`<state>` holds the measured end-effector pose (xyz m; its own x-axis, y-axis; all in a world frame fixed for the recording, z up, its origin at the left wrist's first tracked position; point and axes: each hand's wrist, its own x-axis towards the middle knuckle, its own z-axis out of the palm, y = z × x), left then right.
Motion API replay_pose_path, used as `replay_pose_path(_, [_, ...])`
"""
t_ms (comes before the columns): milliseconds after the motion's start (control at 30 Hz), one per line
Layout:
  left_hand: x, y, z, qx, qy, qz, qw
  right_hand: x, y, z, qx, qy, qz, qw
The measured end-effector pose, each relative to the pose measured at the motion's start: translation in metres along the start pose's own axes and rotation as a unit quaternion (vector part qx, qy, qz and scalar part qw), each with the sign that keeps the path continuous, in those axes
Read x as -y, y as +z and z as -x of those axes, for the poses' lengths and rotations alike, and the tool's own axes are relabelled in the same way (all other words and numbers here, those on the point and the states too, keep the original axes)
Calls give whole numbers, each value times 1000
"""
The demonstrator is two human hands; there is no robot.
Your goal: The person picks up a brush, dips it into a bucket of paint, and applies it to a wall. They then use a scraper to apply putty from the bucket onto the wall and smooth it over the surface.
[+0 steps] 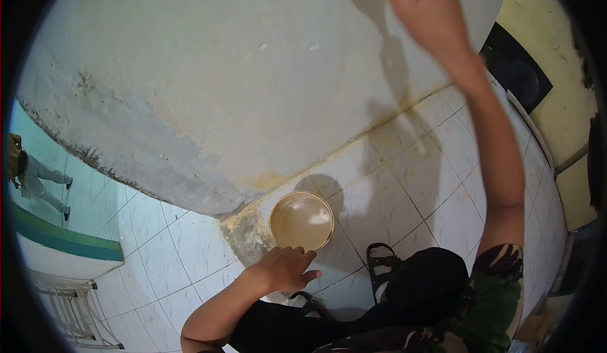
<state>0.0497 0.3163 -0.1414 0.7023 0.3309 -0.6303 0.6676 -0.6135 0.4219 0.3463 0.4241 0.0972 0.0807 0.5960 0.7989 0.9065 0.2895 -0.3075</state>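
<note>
My right hand (430,5) is raised high against the pale wall (208,56), its fingers curled at the top edge of the view. What it holds, if anything, is cut off there. A round bucket (302,220) stands on the floor near the wall's corner, with pale, cream-coloured liquid inside. At the bucket's near rim is my left hand (284,271), fingers stretched forward and thumb apart. Whether its fingertips touch the rim is hard to make out.
Dark mould and peeling patches mark the wall's left edge. A folded ladder (76,315) lies at lower left, below a green-striped low wall (69,233). Another person (38,176) is at far left. A black speaker-like box (515,68) stands at right.
</note>
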Motion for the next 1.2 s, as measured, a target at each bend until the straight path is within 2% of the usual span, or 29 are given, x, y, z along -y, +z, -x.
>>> replay_pose_path(33, [-3, -2, -1, 10, -9, -4, 1000, -49, 39, 20, -102, -154, 30, 982])
replay_pose_path(100, [-7, -3, -2, 11, -3, -3, 1000, -78, 85, 59, -108, -148, 5, 983])
replay_pose_path(167, [-8, -1, -5, 12, 0, -5, 1000, -93, 122, 109, -71, -108, 7, 992])
replay_pose_path(233, [-7, 7, -7, -20, 58, 12, 998, -123, 163, 163, -58, -86, -12, 995])
replay_pose_path(267, [-7, 10, -8, -17, 56, 14, 998, -132, 178, 190, -44, -78, -9, 996])
replay_pose_path(333, [-7, 14, -10, -81, 97, 14, 992, -146, 200, 242, -6, -55, -12, 998])
replay_pose_path(400, [-6, 15, -14, -81, 93, 15, 992, -155, 211, 282, 21, -43, -19, 999])
replay_pose_path(467, [-5, 17, -18, -79, 87, 14, 993, -160, 213, 312, 98, 2, -30, 995])
replay_pose_path(500, [-3, 18, -21, -77, 83, 13, 993, -161, 211, 321, 98, 3, -31, 995])
replay_pose_path(567, [-2, 18, -21, -75, 80, 10, 994, -166, 207, 335, 181, 24, -9, 983])
replay_pose_path(600, [-3, 15, -21, -73, 77, 8, 994, -165, 201, 329, 180, 22, -8, 983])
replay_pose_path(667, [-3, 13, -18, -76, 74, 6, 994, -164, 188, 318, 273, 86, 14, 958])
replay_pose_path(700, [-3, 12, -17, -76, 70, -1, 995, -164, 183, 306, 272, 82, 15, 959])
replay_pose_path(767, [-6, 11, -16, -82, 69, -7, 994, -172, 178, 262, 328, 106, 16, 939])
replay_pose_path(833, [-8, 8, -14, -35, 39, -35, 998, -176, 171, 208, 320, 70, 21, 945])
replay_pose_path(900, [-8, 8, -13, -39, 41, -37, 998, -166, 151, 144, 403, 53, 68, 911])
replay_pose_path(967, [-8, 10, -12, -43, 43, -37, 997, -158, 130, 89, 441, 35, 78, 893])
replay_pose_path(1033, [-8, 10, -13, -42, 43, -39, 997, -154, 106, 37, 422, -56, 88, 901])
replay_pose_path(1200, [-9, 8, -14, -33, 47, -34, 998, -90, 24, -65, 403, -103, 184, 890])
